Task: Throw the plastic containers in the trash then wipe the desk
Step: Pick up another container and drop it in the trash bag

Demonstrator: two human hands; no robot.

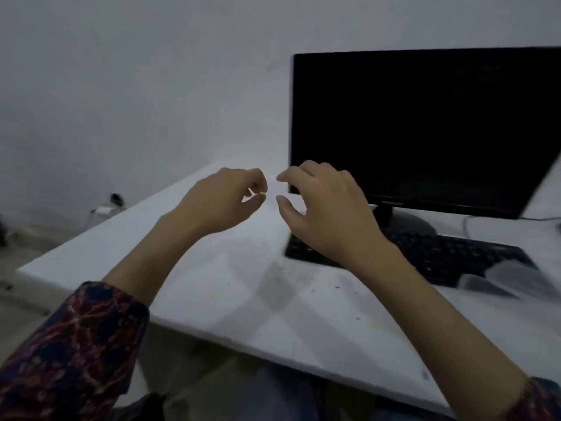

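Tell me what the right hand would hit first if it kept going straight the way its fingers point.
The right hand points forward and left, over the white desk. Its fingertips sit just short of the left hand, so that would probably come first; depth is unclear, and it might pass behind toward the wall.

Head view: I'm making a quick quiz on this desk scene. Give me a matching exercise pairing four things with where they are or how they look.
Things:
1. monitor
2. keyboard
3. desk
4. left hand

Descriptions:
A. white top with small crumbs and specks
B. black, lying flat in front of the screen's stand
C. raised above the desk, fingers curled, holding nothing
D. dark screen, standing upright at the right

Pairs: 1-D, 2-B, 3-A, 4-C
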